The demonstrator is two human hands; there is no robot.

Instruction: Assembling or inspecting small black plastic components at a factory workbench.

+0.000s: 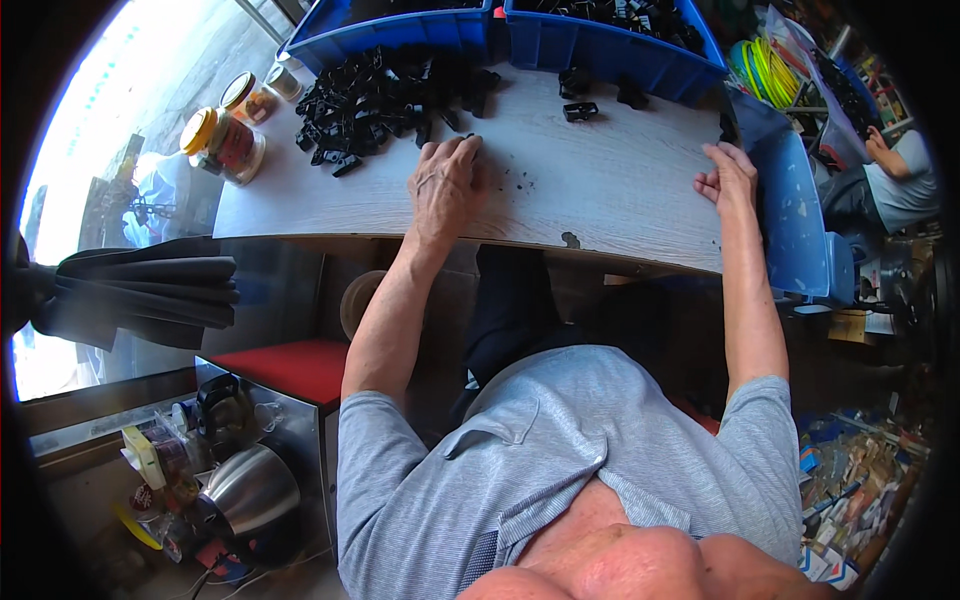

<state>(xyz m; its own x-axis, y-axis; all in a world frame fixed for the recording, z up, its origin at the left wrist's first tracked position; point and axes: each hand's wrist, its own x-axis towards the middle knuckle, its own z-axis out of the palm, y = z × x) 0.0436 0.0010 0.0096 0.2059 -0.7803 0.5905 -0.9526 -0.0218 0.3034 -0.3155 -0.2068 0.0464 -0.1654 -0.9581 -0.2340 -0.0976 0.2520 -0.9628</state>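
Observation:
A heap of small black clip-like plastic parts (375, 100) lies on the pale wood-grain table (610, 185). At its near right edge is my left hand (441, 185), palm down, with the fingers drawn together at a small black part; the fingertips partly hide it. My right hand (734, 177) is over the table's right edge, beside a blue bin (790, 190). Its index finger reaches left, the other fingers bend loosely, and nothing shows in them. Between the hands and farther back lie a few loose black parts (580, 111).
Two blue crates, a left one (400, 35) and a right one (600, 60), hold black parts along the far side. Jars, one yellow-lidded (225, 145), stand at the table's left. A steel kettle (255, 490) is at lower left. Another person (895, 175) sits at far right.

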